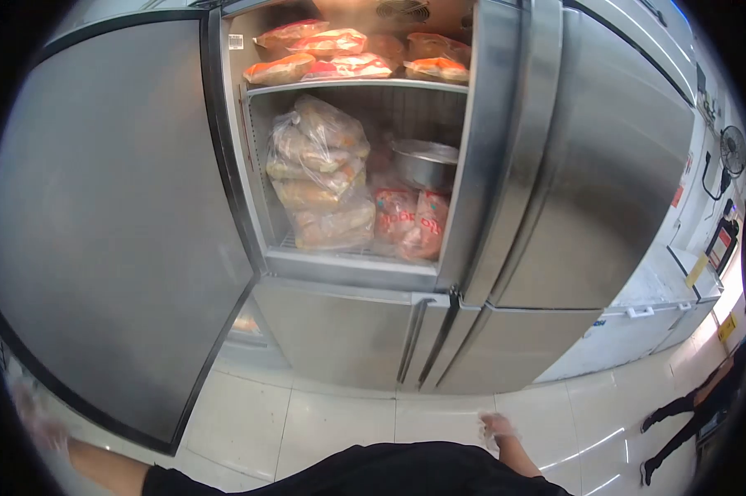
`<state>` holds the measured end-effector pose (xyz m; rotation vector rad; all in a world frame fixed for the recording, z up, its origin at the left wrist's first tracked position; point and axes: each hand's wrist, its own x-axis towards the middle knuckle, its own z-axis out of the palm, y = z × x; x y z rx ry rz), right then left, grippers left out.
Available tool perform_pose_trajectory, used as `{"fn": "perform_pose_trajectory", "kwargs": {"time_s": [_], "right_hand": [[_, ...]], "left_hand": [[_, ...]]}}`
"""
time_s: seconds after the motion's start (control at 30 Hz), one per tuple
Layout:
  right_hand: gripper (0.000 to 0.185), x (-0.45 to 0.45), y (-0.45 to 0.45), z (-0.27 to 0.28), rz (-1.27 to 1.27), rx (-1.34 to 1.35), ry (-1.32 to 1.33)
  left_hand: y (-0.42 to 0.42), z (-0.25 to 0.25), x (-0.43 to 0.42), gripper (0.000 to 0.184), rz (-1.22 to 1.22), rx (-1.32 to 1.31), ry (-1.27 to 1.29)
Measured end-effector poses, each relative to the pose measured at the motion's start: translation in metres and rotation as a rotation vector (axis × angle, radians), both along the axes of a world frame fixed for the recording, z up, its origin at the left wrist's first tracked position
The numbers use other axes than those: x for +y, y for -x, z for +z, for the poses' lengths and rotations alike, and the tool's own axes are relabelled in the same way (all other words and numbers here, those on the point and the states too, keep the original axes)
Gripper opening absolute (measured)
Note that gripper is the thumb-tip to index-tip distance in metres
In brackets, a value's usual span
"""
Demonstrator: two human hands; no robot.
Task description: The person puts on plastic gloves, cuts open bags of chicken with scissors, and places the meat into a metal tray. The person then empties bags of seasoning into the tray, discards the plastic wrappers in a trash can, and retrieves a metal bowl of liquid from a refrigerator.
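My left hand (41, 420), in a clear plastic glove, is at the far left by the outer edge of the open steel door (117, 207); blur and the frame's dark rim hide its fingers. Low in front of the cabinet, my right hand (498, 428) wears a clear glove too, its fingers bent and too small to read. Inside the open compartment are a clear bag of wrapped packs (319, 178), a metal pot (427, 164) and red-printed bags (410, 221). Orange and white packs (336, 43) lie on the shelf above (356, 84).
A closed lower door (340, 331) and a closed tall door (608, 165) belong to the same cabinet. White chest freezers (621, 339) stand to the right. Another person (695, 401) in dark clothes is at the far right on the tiled floor (332, 430). A fan (732, 149) hangs on the wall.
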<state>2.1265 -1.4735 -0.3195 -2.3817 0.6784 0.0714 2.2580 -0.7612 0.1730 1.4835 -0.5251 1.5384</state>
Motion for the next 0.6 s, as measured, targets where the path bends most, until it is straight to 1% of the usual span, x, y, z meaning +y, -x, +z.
{"fn": "perform_pose_trajectory", "kwargs": {"time_s": [0.03, 0.1, 0.17, 0.2, 0.23, 0.3, 0.37, 0.43, 0.5, 0.53, 0.57, 0.6], "right_hand": [[0.042, 0.007, -0.045, 0.027, 0.387, -0.153, 0.330], [0.040, 0.042, -0.139, 0.088, 0.317, -0.158, 0.200], [0.032, 0.091, -0.213, 0.196, 0.094, -0.081, -0.306], [0.025, 0.111, -0.236, 0.224, 0.121, -0.289, -0.598], [0.019, 0.125, -0.255, 0.251, 0.149, -0.499, -0.885], [0.009, 0.142, -0.278, 0.320, 0.273, -0.679, -1.024], [0.008, 0.147, -0.285, 0.367, 0.290, -1.071, -0.780], [0.009, 0.134, -0.280, 0.407, 0.130, -1.313, -0.675], [0.013, 0.104, -0.279, 0.435, 0.124, -1.739, -0.445], [0.015, 0.092, -0.274, 0.453, 0.131, -1.804, -0.242], [0.017, 0.083, -0.274, 0.461, 0.128, -1.845, -0.130], [0.020, 0.074, -0.274, 0.469, 0.121, -1.884, -0.017]], "left_hand": [[-0.001, 0.003, -0.007, 0.049, 0.026, -0.069, -0.084], [-0.011, 0.006, -0.025, 0.049, 0.044, -0.193, -0.262], [-0.039, 0.005, -0.049, 0.049, -0.020, -0.258, -0.420], [-0.061, 0.002, -0.068, 0.049, -0.088, -0.248, -0.442], [-0.090, -0.002, -0.095, 0.049, -0.175, -0.209, -0.412], [-0.156, -0.009, -0.156, 0.045, -0.431, -0.068, -0.246], [-0.198, -0.021, -0.199, 0.040, -0.710, 0.188, -0.049], [-0.232, -0.043, -0.226, 0.038, -0.821, 0.337, -0.097], [-0.259, -0.060, -0.256, 0.037, -0.941, 0.532, -0.047], [-0.268, -0.058, -0.278, 0.042, -1.040, 0.575, -0.022], [-0.276, -0.055, -0.300, 0.048, -1.137, 0.623, 0.006], [-0.286, -0.054, -0.318, 0.046, -1.129, 0.623, -0.117]]}}
